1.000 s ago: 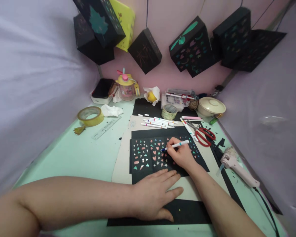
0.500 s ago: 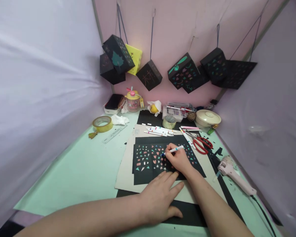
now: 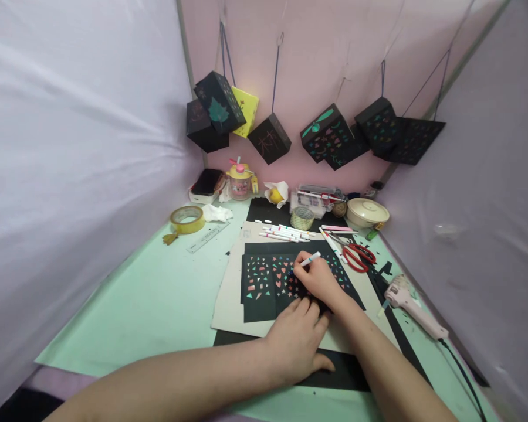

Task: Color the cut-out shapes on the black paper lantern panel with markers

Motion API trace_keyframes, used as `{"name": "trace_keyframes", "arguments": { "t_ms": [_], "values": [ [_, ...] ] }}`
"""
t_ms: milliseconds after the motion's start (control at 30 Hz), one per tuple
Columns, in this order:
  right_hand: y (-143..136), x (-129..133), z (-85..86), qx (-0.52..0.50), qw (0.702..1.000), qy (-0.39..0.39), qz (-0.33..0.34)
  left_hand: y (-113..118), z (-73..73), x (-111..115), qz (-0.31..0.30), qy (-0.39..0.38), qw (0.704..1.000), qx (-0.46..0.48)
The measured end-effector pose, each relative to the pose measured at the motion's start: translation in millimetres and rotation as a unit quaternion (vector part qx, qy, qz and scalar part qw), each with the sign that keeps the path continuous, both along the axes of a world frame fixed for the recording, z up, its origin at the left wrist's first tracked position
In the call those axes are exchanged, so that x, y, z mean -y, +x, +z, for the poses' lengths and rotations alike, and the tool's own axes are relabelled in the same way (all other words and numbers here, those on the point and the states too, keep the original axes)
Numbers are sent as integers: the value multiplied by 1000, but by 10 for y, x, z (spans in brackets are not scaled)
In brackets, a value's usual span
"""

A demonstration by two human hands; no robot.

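A white marker is held in my right hand, its tip end over the black card with small coloured shapes: triangles, hearts and stars. My left hand lies flat with fingers spread, fingertips on the card's lower edge, beside my right wrist. Under the card is a pale board, which rests partly on black paper. Several white markers lie in a group behind the card. Whatever the marker's tip touches is hidden by my right fingers.
Red-handled scissors and a pale glue gun lie on the right. Yellow tape and a ruler are on the left. A lidded bowl stands at the back right. Black boxes hang above.
My right hand has tilted the marker more upright and shifted slightly. The fingers of my left hand are a little closer together. The whole view has shifted slightly.
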State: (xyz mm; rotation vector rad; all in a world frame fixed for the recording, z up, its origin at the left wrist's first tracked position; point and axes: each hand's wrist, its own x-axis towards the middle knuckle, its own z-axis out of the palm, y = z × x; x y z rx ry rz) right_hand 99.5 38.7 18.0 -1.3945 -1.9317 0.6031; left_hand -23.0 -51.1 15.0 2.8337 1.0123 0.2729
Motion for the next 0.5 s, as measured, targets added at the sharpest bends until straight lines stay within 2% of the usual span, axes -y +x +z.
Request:
{"name": "trace_keyframes", "arguments": {
  "t_ms": [167, 300, 500],
  "values": [
    [10, 41, -82, -30, 999, 26, -29, -16, -23, -29, 10, -21, 999, 31],
    [33, 66, -133, -46, 998, 45, -19, -58, -51, -61, -12, -42, 998, 49],
    [28, 71, -178, -56, 995, 63, -51, -76, -88, -77, -25, -62, 996, 55]
  ]
}}
